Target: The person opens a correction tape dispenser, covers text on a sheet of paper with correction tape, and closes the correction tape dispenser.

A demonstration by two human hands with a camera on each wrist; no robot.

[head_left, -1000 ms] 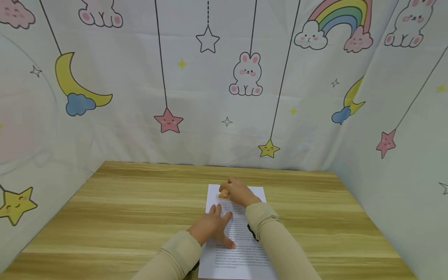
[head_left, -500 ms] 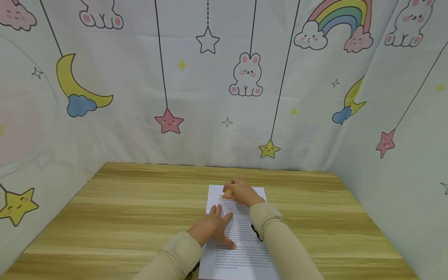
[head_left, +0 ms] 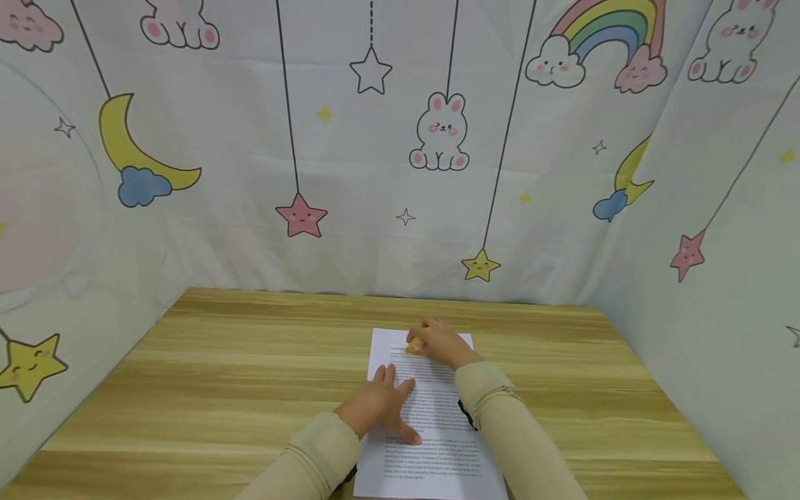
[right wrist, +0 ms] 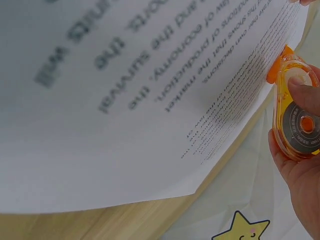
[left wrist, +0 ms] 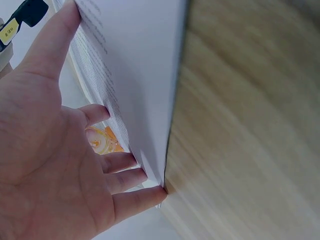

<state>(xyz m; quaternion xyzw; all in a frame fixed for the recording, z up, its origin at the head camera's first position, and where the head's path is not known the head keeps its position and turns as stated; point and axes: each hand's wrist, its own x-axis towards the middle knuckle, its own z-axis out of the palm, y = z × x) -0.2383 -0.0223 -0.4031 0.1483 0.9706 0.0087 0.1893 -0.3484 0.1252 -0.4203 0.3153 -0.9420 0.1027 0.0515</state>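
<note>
A printed sheet of paper (head_left: 441, 444) lies on the wooden table. Toward the sheet's top, my right hand (head_left: 439, 343) grips an orange correction tape dispenser (right wrist: 291, 127). In the right wrist view the thumb lies on the dispenser's clear case, and its orange tip meets the paper by the printed lines. My left hand (head_left: 378, 405) rests on the left side of the sheet with spread fingers. The left wrist view shows that palm, its fingertips touching the paper, and part of the dispenser (left wrist: 104, 140) behind the fingers.
The wooden table (head_left: 250, 375) extends on both sides of the sheet. A white cloth (head_left: 362, 153) printed with stars, moons and rabbits hangs behind the table, with more along the sides. Beige sleeves (head_left: 515, 434) cover both forearms.
My right hand has slid rightward along the top of the page with the correction tape dispenser. More printed text shows to its left. The left hand has stayed in place.
</note>
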